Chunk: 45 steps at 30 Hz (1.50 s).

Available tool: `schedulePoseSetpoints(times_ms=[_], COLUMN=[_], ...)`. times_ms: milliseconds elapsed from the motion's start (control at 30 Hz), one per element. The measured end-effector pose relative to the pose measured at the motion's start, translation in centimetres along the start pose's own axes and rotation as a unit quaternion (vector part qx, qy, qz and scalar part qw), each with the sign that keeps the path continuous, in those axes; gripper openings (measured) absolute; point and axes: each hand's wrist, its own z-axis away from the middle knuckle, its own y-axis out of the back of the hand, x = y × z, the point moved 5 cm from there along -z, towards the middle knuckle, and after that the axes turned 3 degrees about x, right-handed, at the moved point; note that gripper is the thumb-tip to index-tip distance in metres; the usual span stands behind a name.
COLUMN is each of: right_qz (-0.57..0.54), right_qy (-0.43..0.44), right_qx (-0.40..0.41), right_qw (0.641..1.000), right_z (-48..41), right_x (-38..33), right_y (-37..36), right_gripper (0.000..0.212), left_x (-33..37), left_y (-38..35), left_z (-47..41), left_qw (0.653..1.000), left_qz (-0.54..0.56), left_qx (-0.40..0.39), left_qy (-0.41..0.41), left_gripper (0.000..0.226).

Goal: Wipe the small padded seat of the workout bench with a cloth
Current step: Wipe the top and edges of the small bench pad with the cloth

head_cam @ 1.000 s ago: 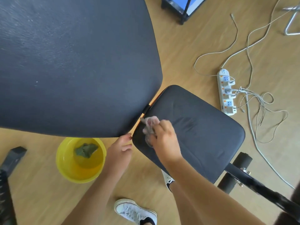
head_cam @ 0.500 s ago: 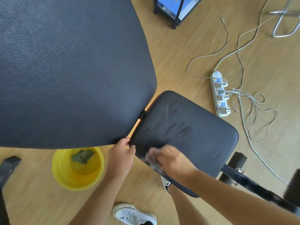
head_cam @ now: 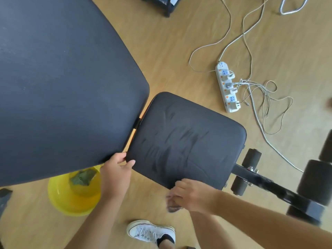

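Your right hand (head_cam: 193,194) has slid off the seat's (head_cam: 186,141) near edge, gripping the cloth (head_cam: 173,208); your left hand (head_cam: 116,174) now pinches its corner.

Light wood floor (head_cam: 179,51) under soft daylight. A white power strip (head_cam: 227,87) lies at right amid tangled white cables (head_cam: 260,97). A yellow basin (head_cam: 71,198) sits near left; dark furniture (head_cam: 167,4) stands far.

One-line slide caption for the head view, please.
Right hand drags a blurred grey cloth off the small black padded seat; left hand grips its corner.
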Motion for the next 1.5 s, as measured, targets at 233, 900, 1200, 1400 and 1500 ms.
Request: schedulePoseSetpoints(times_ms=[233, 900, 1200, 1400, 1500], right_qz=[0.033, -0.011, 0.038, -0.081, -0.045], right_qy=[-0.605, 0.041, -0.348, -0.097, -0.249], right_qx=[0.236, -0.119, -0.062, -0.001, 0.175], right_qw=[0.76, 0.992, 0.935, 0.992, 0.952], right_z=[3.2, 6.9, 9.9, 0.9, -6.4], right_x=[14.6, 2.4, 6.1, -0.6, 4.8], right_y=[9.3, 2.8, 1.3, -0.3, 3.8], right_gripper=[0.018, 0.03, 0.026, 0.005, 0.005], left_x=[-0.8, -1.7, -1.5, -1.1, -1.1], left_y=[-0.7, -1.0, -0.9, -0.6, -0.5], left_z=[-1.0, -2.3, -2.2, -2.0, -2.1], left_qw=[1.0, 0.997, 0.997, 0.998, 0.999], left_qz=[0.008, 0.023, 0.025, 0.012, 0.003], left_qx=[-0.009, -0.046, -0.047, -0.049, -0.04], left_qy=[0.013, 0.054, 0.053, 0.023, 0.008], left_gripper=[0.038, 0.044, 0.047, 0.043, 0.042])
